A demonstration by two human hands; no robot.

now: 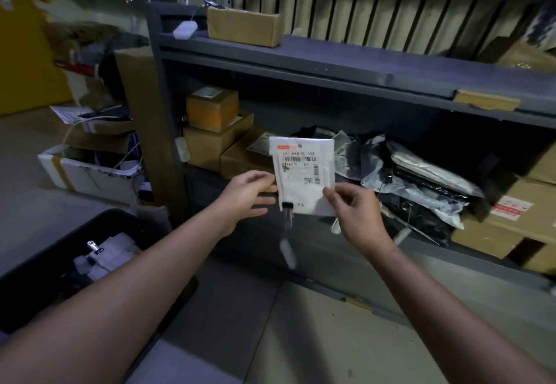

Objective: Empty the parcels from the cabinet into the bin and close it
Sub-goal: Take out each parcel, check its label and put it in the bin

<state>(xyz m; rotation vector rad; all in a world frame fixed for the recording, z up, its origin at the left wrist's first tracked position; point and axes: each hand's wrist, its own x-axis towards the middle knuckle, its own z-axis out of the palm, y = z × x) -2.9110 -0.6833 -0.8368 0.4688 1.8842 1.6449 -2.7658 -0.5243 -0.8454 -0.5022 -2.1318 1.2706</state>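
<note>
The right hand [358, 203] pinches a flat white labelled plastic parcel [304, 170] by its corner — upright, seemingly to read it — left hand [246, 197] alongside, fingers loosely apart.

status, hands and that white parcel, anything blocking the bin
Right hand pinches flat white labelled parcel by lower corner; left hand open at its left edge. Black plastic bin open, lower left, path clear. Cardboard boxes, bags in grey metal cabinet.
</note>
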